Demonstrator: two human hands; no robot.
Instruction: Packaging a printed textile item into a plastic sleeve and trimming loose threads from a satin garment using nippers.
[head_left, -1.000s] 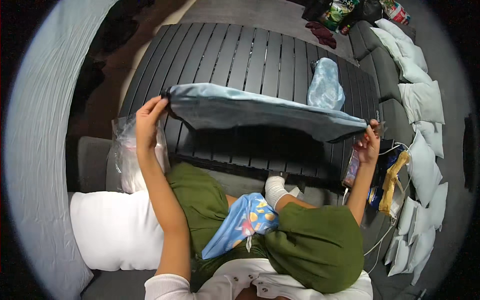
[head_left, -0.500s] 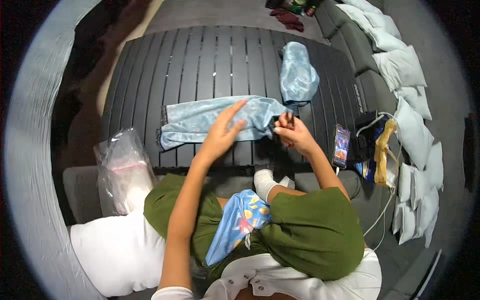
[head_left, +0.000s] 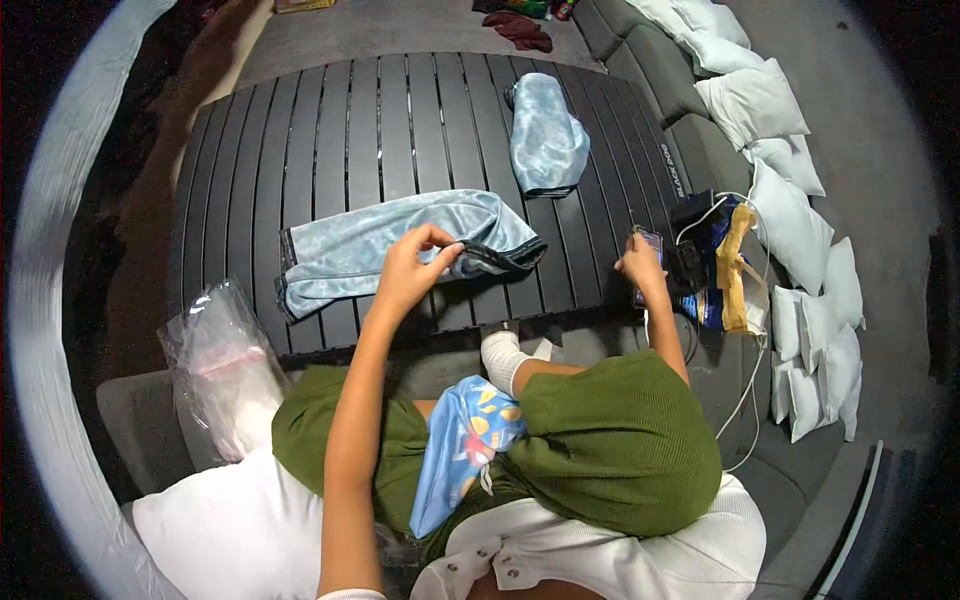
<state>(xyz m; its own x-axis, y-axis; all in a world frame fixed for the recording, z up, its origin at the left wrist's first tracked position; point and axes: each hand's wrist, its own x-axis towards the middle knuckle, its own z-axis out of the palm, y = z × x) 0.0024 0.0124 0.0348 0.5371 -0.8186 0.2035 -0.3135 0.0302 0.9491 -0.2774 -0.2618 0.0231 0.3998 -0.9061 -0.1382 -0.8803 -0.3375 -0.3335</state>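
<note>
A light blue, shiny cloth tube [head_left: 385, 235] with black trimmed ends lies flat across the near part of the slatted table. My left hand [head_left: 412, 268] pinches the black trim at its right end and raises that edge slightly. My right hand [head_left: 641, 268] is over a phone [head_left: 652, 241] at the table's right edge, its fingers curled and partly covering the screen. What those fingers hold, if anything, is too small to make out. A second light blue cloth piece [head_left: 548, 135], bunched up and dark edged, lies farther back on the table.
The black slatted table [head_left: 400, 120] spans the middle. Right of it are a blue and yellow package [head_left: 738, 270], white cables and several white cushions [head_left: 755, 105] along a grey sofa. A clear plastic bag [head_left: 225, 365] is at left. A patterned blue cloth [head_left: 465, 440] lies on my lap.
My right hand has left the cloth tube's right end and moved right to the phone. My left hand has gone from lying open on the cloth to pinching its trim. The view has shifted slightly.
</note>
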